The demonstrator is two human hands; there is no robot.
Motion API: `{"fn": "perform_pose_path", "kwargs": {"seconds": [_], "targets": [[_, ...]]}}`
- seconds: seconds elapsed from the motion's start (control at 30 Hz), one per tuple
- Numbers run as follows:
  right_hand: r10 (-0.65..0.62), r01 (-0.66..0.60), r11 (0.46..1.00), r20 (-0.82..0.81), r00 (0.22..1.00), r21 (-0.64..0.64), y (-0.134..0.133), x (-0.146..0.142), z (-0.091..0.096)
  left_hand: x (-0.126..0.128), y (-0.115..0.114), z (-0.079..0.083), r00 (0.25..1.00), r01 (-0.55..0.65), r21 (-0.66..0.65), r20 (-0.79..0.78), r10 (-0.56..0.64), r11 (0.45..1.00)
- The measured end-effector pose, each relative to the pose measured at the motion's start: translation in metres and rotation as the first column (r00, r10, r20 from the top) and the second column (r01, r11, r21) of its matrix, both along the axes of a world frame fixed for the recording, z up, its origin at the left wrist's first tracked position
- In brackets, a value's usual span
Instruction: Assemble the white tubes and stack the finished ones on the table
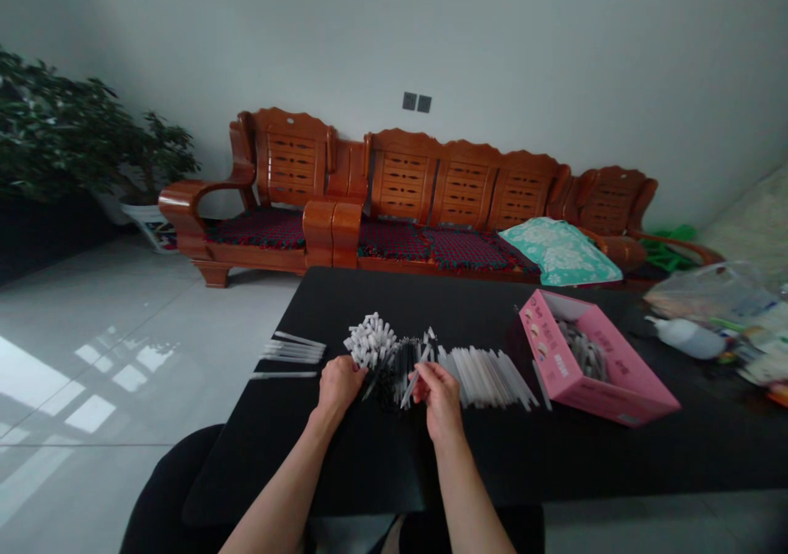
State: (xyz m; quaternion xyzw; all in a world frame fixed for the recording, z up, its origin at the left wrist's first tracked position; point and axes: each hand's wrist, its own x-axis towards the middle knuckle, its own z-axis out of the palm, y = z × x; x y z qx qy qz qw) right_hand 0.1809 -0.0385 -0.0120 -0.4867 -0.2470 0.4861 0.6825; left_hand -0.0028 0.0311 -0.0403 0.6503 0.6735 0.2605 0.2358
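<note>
Both arms (473,492) reach forward, right hand (438,388) pinching a slim tube (409,392), left hand's (340,383) grip unclear; right of them, a pink box (609,398) holds greyish sticks (584,352).

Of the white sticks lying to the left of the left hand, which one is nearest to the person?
The single stick at the near side of that group; a strip of black table separates it from the other sticks, which lie closer together.
</note>
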Motion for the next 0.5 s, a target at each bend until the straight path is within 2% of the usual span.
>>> {"fn": "perform_pose_path", "kwargs": {"seconds": [0.2, 0.37, 0.5], "targets": [[-0.034, 0.034, 0.999, -0.034, 0.999, -0.018, 0.001, -0.004, -0.003, -0.01, -0.009, 0.0, 0.972, 0.036, -0.118, 0.237, -0.008, 0.992], [-0.037, 0.035, 0.999, -0.063, 0.997, -0.028, 0.001, -0.009, -0.005, -0.017, -0.01, -0.005, 0.935, 0.047, -0.067, 0.354, -0.021, 0.997], [-0.044, 0.045, 0.999, -0.093, 0.995, 0.009, 0.0, -0.011, -0.006, -0.021, -0.012, -0.011, 0.85, 0.047, -0.077, 0.526, 0.0, 0.996]]}}
